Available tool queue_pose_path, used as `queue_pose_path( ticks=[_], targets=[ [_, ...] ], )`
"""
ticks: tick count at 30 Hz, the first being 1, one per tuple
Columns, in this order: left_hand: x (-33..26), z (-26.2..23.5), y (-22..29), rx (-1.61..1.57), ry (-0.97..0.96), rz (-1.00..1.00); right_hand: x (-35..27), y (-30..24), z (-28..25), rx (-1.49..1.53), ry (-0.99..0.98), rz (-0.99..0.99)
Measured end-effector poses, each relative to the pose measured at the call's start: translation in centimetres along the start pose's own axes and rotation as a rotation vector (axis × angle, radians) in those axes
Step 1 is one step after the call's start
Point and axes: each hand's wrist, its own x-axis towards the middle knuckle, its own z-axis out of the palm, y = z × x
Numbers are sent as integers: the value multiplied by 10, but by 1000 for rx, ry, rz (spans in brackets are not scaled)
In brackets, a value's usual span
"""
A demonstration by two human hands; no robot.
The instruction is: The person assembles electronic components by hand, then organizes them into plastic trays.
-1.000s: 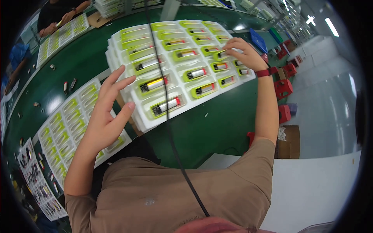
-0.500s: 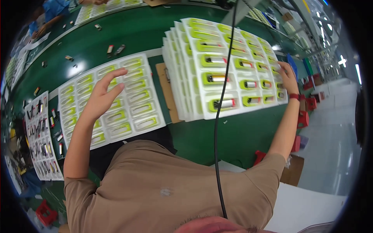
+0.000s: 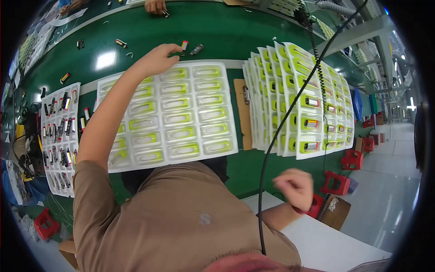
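My left hand (image 3: pixel 158 60) reaches over the far edge of a white plastic tray (image 3: pixel 229 113) with rows of yellow-green-lined pockets, which hold no parts that I can see. Its thumb and fingers are apart, and the fingertips are at a small battery-like cylinder (image 3: pixel 185 44) with a red end. Beside that lies a grey part (image 3: pixel 196 49). My right hand (image 3: pixel 295 187) is off the table in front of my body, right of a black cable. Its fingers look curled, but motion smears them and hides whether they hold anything.
Upright trays (image 3: pixel 301 120) with cylinders in some pockets stand leaning together at right, beside a cardboard piece (image 3: pixel 243 113). A tray full of small parts (image 3: pixel 59 131) lies at left. Loose cylinders (image 3: pixel 121 43) dot the green table. A co-worker's hand (image 3: pixel 155 6) shows at the far side. Red stools (image 3: pixel 351 159) stand on the floor.
My left hand has moved forward past the tray's far edge to the red-ended cylinder. My right hand has left the upright trays and come back toward my body. The view has shifted left.
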Motion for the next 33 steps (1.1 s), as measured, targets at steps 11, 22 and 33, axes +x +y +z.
queue_pose_path(
  ticks=[11,22,33],
  targets=[
    [86,51,-37,263,174,-202,422,93,138,-379,523,37],
    [40,4,-43,138,176,-145,439,58,131,-316,399,78],
    [-172,25,-1,236,126,133,329,-9,175,-606,-101,19]
  ],
)
